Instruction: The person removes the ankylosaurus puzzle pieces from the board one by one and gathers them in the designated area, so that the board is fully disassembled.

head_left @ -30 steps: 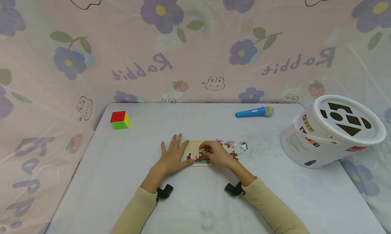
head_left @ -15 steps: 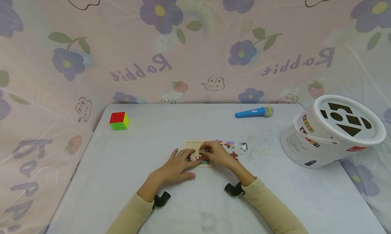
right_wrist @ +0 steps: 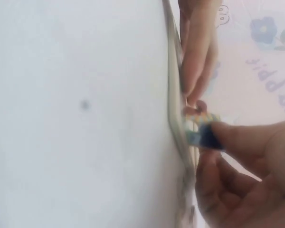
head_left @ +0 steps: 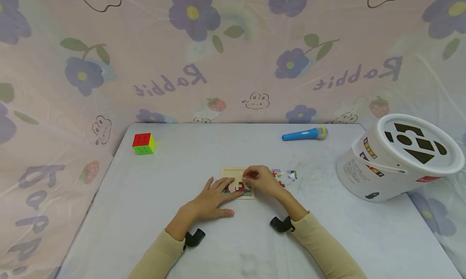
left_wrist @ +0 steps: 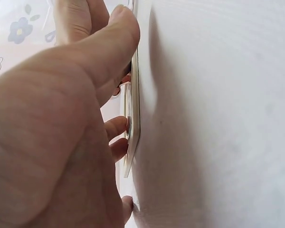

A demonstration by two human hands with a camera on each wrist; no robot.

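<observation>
A small wooden jigsaw tray (head_left: 233, 170) lies mid-table with several dark red and green pieces fitted along its lower part. My left hand (head_left: 205, 202) rests on its left and lower side, fingers fairly straight across the fitted pieces. Over the right part of the tray, my right hand (head_left: 265, 182) pinches a puzzle piece (right_wrist: 210, 135) between thumb and fingers. In the right wrist view that piece looks blue, yellow and white, tilted close to the tray's edge. Its far side is hidden by the fingers. Loose puzzle pieces (head_left: 292, 175) lie right of the tray, partly behind my right hand.
A red, yellow and green puzzle cube (head_left: 144, 144) sits at the back left of the white table (head_left: 174, 149). The blue toy microphone (head_left: 305, 134) lies at the back right. A white bucket (head_left: 364, 170) with a shape-hole lid stands tilted on the right.
My left hand has come down from the tray's left edge, its fingers now over the fitted pieces. The right hand has shifted slightly right and away from me, covering more loose pieces.
</observation>
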